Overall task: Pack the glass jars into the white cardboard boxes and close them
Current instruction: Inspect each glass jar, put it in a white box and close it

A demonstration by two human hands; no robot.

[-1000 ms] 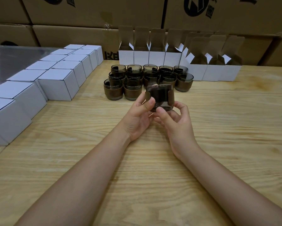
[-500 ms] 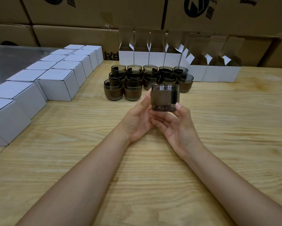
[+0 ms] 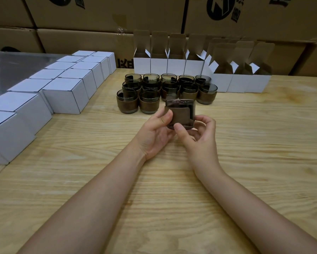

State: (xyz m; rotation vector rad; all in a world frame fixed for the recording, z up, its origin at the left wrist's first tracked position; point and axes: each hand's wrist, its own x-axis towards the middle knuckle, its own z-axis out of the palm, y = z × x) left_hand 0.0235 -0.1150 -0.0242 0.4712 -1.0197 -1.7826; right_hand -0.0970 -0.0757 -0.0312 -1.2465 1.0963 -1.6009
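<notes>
Got one glass jar point(image 3: 180, 114) clamped between both hands over the counter point(image 3: 255, 147) — left hand point(image 3: 154, 133) on its side, right hand point(image 3: 199, 139) pinching the bottom edge, just in front of the other jars point(image 3: 148, 102).

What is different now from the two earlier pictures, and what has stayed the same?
The glass jar was turned in the hands: the overlap of its brown sleeve now faces the camera. The right hand, open beneath it before, now pinches its base; the left hand still holds its left side. The other jars, open boxes and closed boxes stayed put.
</notes>
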